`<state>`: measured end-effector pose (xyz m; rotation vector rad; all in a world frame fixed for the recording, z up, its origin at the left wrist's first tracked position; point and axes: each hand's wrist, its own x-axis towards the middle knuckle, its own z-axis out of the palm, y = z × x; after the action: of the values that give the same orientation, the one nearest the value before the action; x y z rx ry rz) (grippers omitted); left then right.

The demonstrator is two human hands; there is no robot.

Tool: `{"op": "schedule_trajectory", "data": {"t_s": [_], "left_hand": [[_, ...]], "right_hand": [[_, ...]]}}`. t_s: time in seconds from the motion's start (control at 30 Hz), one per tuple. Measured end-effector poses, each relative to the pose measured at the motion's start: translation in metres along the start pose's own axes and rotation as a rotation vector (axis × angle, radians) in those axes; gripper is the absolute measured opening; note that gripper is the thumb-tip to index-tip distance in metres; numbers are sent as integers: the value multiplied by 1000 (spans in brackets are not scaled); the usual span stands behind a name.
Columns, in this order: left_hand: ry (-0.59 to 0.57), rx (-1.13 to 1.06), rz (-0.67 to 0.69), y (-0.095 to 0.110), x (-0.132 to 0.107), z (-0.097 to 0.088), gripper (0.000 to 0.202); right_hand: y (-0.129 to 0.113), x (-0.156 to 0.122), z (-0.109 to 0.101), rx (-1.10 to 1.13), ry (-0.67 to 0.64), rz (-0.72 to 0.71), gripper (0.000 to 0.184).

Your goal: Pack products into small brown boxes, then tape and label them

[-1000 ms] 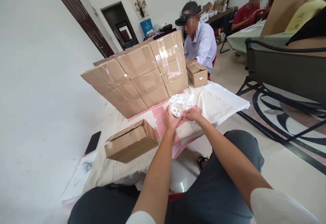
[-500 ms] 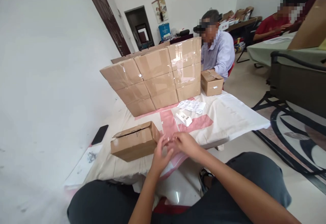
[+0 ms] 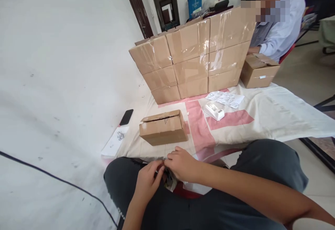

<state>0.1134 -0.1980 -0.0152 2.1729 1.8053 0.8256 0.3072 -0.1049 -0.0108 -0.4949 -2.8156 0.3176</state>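
While both hands met over the lap at the near table edge, the left hand (image 3: 148, 181) and right hand (image 3: 183, 163) had their fingers (image 3: 158, 167) curled shut, tips touching; what they pinched was too small to tell. Just beyond them a small cardboard box (image 3: 163, 129) lay on the cream-and-pink cloth (image 3: 264, 118). To the right sat a white dispenser (image 3: 214, 110) and a label sheet (image 3: 225, 98), to the left a phone (image 3: 126, 117). A wall of taped boxes (image 3: 193, 55) stood far, beside another person's sleeve (image 3: 281, 38).
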Motion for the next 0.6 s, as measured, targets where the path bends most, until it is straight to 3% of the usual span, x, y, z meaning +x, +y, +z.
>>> {"op": "schedule_trajectory", "data": {"t_s": [0.23,0.43,0.5,0.6], "left_hand": [[-73,110,73,-4,17,-15,23],[14,328,112,0,25,-34,29],[74,418,99,-3,28,-53,28],[66,559,94,-9,40,-88,34]], "right_hand": [[-1,4,-4,39,26,81,22],[14,0,-18,65,-114,556,34],[27,-3,-25,50,-25,557,30],[48,-2,-42,13,310,331,31]]}}
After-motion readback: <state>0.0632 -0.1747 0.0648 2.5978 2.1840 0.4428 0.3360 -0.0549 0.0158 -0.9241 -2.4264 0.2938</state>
